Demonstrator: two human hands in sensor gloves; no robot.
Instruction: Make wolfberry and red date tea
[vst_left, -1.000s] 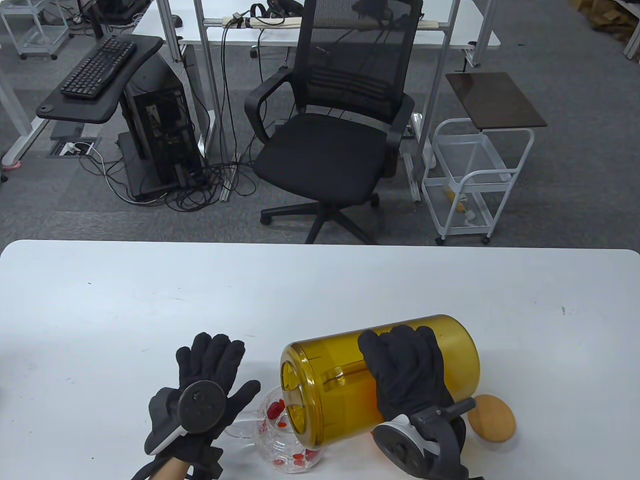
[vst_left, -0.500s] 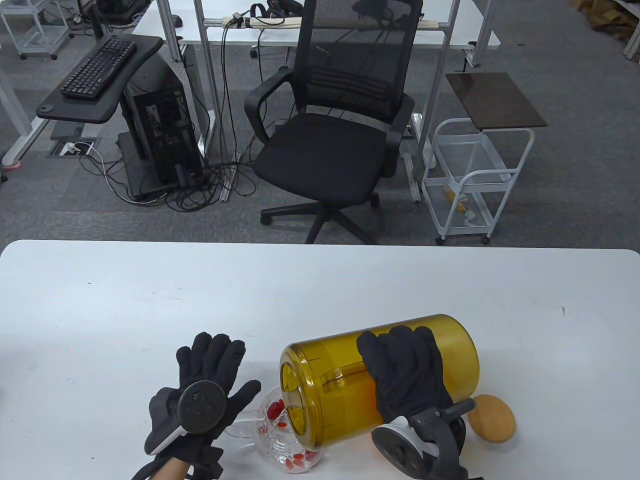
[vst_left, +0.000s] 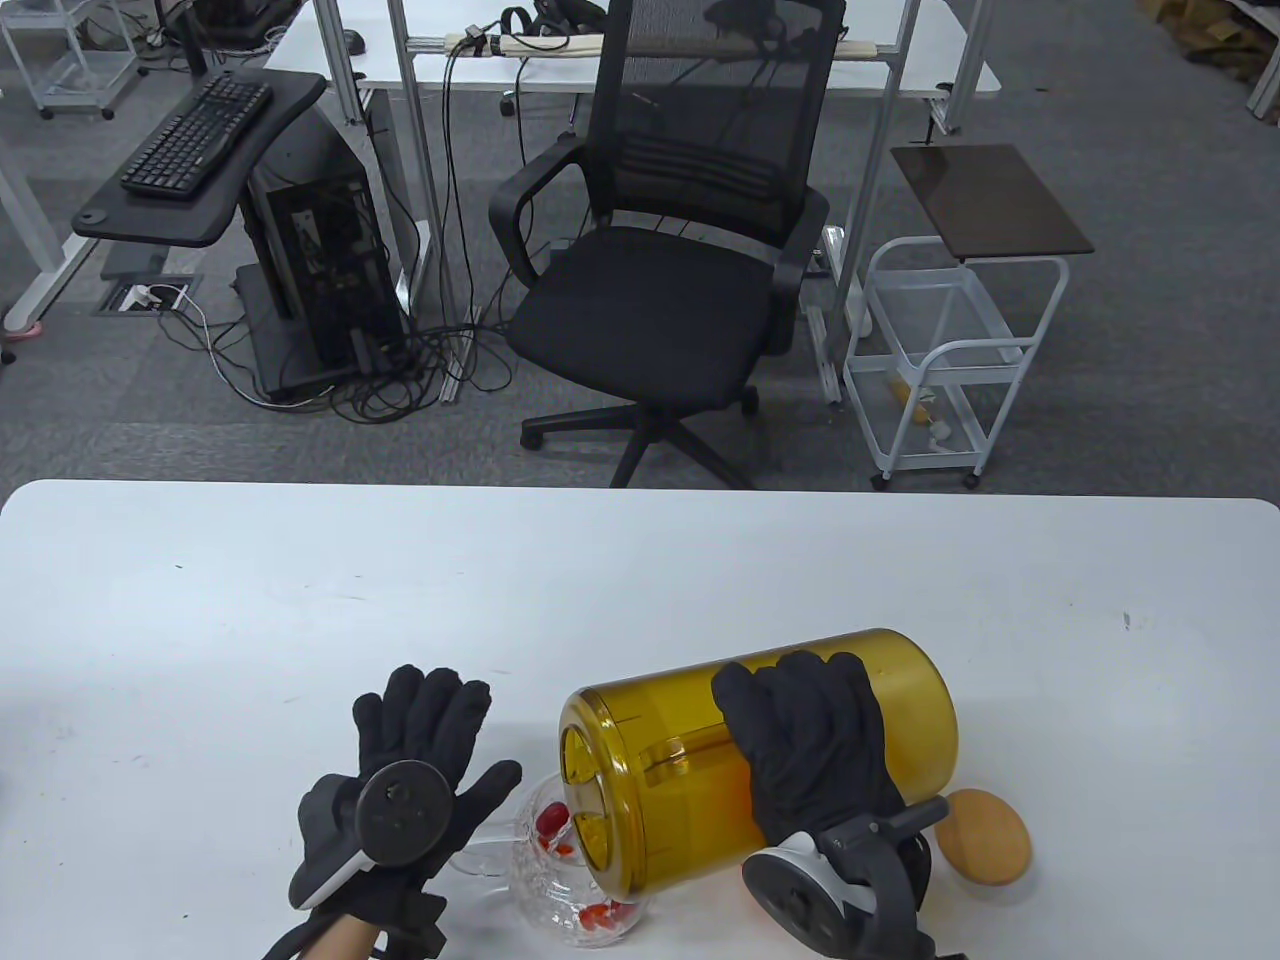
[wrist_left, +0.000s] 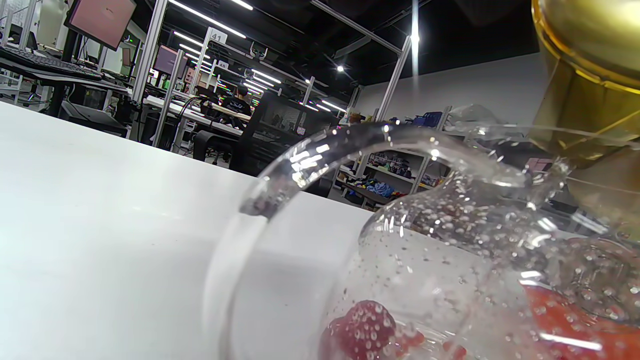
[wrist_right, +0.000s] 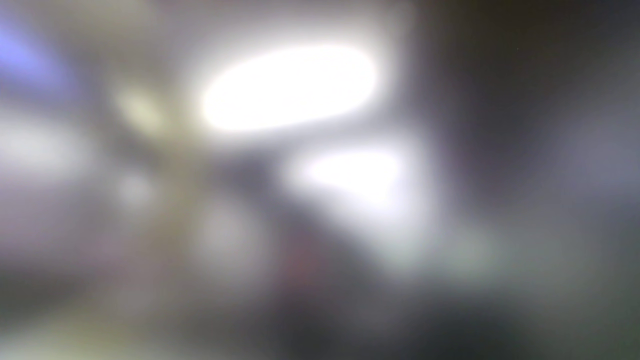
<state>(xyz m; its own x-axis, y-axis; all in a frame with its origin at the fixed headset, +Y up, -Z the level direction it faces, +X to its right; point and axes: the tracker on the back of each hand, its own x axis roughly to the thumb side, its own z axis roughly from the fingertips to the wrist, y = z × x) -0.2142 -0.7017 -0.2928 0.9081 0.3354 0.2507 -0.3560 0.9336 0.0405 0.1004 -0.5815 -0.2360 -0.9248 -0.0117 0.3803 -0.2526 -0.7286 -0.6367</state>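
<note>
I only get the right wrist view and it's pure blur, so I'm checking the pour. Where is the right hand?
Observer: The right hand grips a big amber plastic jar, tipped on its side.
Operator: Where does its mouth point?
Observer: Over a clear glass teapot with red pieces inside.
Operator: And the left hand?
Observer: The left hand lies flat, fingers spread, beside the teapot.
</note>
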